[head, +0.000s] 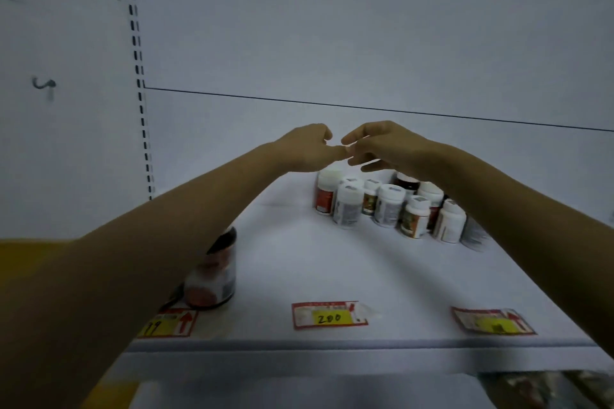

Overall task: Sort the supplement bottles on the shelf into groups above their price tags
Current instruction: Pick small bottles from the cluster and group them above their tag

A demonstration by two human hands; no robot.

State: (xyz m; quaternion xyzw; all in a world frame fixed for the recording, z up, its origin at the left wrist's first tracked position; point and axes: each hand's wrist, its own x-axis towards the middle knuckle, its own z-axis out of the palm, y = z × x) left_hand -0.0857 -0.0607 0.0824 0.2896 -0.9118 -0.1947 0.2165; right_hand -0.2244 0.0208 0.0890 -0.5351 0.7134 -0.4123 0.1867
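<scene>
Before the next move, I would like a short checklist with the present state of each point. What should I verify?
1. Hands free: ok. The left hand and right hand hold nothing, above the bottle cluster.
2. Cluster bottles upright: ok, for those visible.
3. Spot behind the 200 tag free: ok, no bottle there.
4. Dark-lidded bottle behind the 99 tag: ok.
5. Price on the right tag readable: not ok, blurred.
6. Which bottle matches which price: cannot tell, labels too small.
</scene>
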